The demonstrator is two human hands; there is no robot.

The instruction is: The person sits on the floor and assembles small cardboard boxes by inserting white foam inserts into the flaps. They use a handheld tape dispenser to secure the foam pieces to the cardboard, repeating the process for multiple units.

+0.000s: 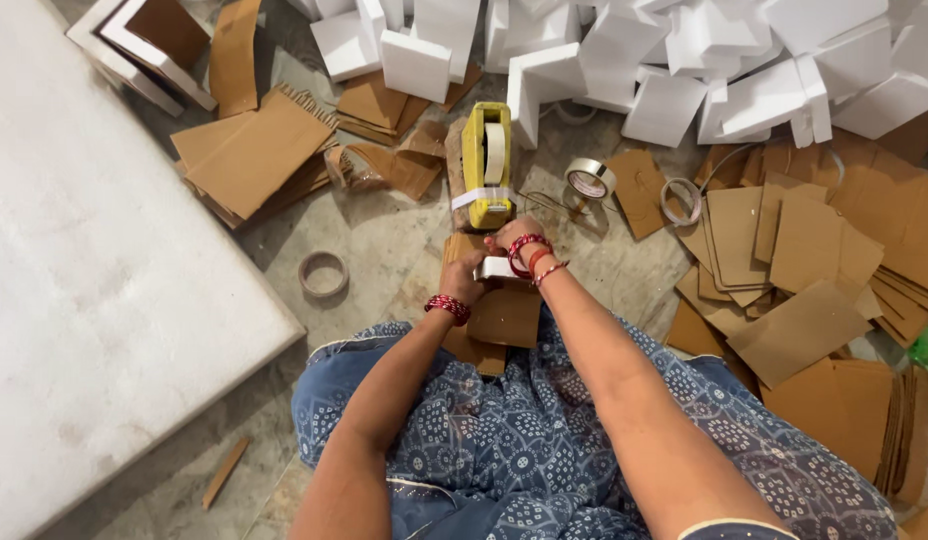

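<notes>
It was a packing workshop with work done on the floor: flat brown cardboard pieces (pixel 804 250) lay scattered, white foam corner blocks (pixel 674 60) were heaped behind, and a yellow tape dispenser (pixel 487 165) stood on the stone floor (pixel 384 240).

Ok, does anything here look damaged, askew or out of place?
Mostly just work clutter. One brown piece left of the yellow tape dispenser is crumpled and torn, unlike the flat cardboard sheets on the right. A thin cardboard strip lies alone on the floor by the white slab. Both hands work on a cardboard stack.

right hand (pixel 516 236) fingers hidden behind wrist; white slab (pixel 104 300) cut off left
</notes>
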